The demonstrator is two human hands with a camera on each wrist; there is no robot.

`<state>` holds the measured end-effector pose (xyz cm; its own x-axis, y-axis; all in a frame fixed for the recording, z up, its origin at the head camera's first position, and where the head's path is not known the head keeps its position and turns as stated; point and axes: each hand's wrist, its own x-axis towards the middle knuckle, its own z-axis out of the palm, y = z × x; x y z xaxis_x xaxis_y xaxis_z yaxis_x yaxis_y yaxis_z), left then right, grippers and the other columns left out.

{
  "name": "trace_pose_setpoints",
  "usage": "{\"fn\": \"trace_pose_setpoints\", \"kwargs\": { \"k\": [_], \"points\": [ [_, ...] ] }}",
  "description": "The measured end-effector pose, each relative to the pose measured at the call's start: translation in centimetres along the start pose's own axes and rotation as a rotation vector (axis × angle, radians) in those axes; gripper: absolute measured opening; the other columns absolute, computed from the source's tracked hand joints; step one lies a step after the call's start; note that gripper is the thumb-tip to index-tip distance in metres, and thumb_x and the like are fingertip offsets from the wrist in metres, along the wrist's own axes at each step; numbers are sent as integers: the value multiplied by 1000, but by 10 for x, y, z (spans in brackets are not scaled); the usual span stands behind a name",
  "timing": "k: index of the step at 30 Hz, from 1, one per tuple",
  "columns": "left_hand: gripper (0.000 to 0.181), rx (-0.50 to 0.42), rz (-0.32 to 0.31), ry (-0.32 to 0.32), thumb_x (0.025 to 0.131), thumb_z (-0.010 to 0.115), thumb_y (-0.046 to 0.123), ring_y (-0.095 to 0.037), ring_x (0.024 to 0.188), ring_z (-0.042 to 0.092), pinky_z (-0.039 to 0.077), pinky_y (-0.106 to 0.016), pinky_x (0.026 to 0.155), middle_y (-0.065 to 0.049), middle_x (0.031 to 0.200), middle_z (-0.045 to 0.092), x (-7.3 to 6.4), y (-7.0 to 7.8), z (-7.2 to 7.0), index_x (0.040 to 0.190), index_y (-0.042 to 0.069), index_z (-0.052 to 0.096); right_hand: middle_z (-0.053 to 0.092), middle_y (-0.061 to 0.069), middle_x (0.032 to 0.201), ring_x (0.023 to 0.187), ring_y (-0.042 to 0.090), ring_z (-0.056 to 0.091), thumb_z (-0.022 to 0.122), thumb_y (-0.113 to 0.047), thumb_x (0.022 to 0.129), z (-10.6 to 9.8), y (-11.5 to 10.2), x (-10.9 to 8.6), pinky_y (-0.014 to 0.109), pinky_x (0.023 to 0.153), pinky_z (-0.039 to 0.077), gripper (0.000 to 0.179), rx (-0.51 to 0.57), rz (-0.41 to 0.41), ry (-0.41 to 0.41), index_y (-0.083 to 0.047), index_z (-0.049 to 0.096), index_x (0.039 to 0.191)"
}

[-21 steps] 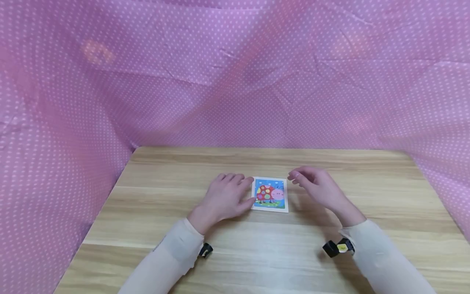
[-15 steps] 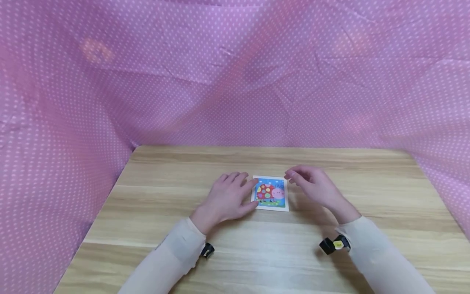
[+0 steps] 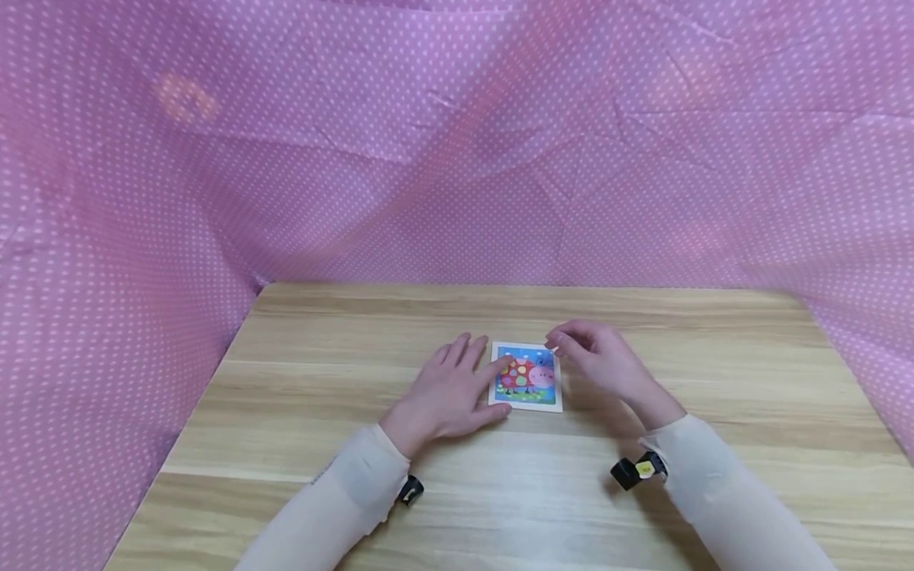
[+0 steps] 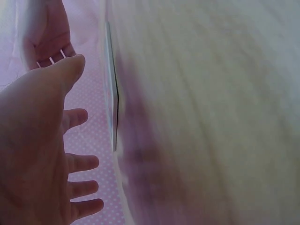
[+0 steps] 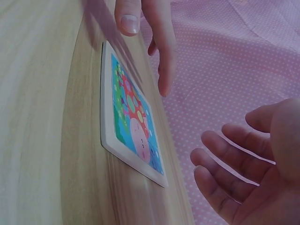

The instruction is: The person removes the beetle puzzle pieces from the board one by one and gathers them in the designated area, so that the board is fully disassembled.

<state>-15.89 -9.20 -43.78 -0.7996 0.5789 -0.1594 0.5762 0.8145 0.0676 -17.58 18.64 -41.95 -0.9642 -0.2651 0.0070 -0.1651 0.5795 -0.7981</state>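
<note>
A square picture card (image 3: 527, 394) with a spotted ladybug lies flat on the wood-grain tabletop (image 3: 307, 396), between the two hands. The left hand (image 3: 450, 390) is open, fingers spread, with its thumb and index finger over the card's left side; the right hand (image 3: 601, 361), loosely curved and holding nothing, hovers by the upper right corner.

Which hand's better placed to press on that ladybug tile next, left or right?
Likely the left hand: in the head view its index finger extends over the ladybug tile. The right hand is by one corner, visibly apart in the right wrist view.
</note>
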Motion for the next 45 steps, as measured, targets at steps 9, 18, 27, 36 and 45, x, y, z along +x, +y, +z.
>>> {"fn": "trace_pose_setpoints", "kwargs": {
  "k": [9,18,27,36,45],
  "points": [
    [79,-6,-14,-28,104,39,78,-42,169,11,19,-57,136,-14,183,12,7,5,4,172,44,22,79,12,122,114,31,75,54,-27,114,3,2,7,50,100,61,36,13,8,-14,-4,72,135],
    [81,12,-28,-62,103,38,80,-41,170,10,18,-57,137,-13,184,10,9,9,5,173,43,19,79,12,120,111,30,74,55,-28,114,10,8,17,40,90,60,34,56,58,-38,-6,72,134],
    [79,1,-44,-119,104,36,79,-39,171,0,14,-56,138,-10,185,2,13,12,5,172,46,14,80,12,118,108,28,73,59,-27,112,14,11,26,33,87,59,32,36,42,-50,-7,73,132],
    [78,-9,-66,-145,104,36,79,-41,170,-1,14,-57,137,-9,185,0,17,14,8,172,48,13,77,13,125,112,26,69,62,-28,111,23,16,36,46,100,57,32,0,21,-96,-7,74,132],
    [76,9,-71,-164,106,32,77,-40,170,1,15,-56,137,-9,185,-2,18,16,7,172,47,12,78,12,120,106,23,69,62,-23,110,32,17,44,42,97,56,27,-11,-9,-92,-5,75,127]
  ]
}}
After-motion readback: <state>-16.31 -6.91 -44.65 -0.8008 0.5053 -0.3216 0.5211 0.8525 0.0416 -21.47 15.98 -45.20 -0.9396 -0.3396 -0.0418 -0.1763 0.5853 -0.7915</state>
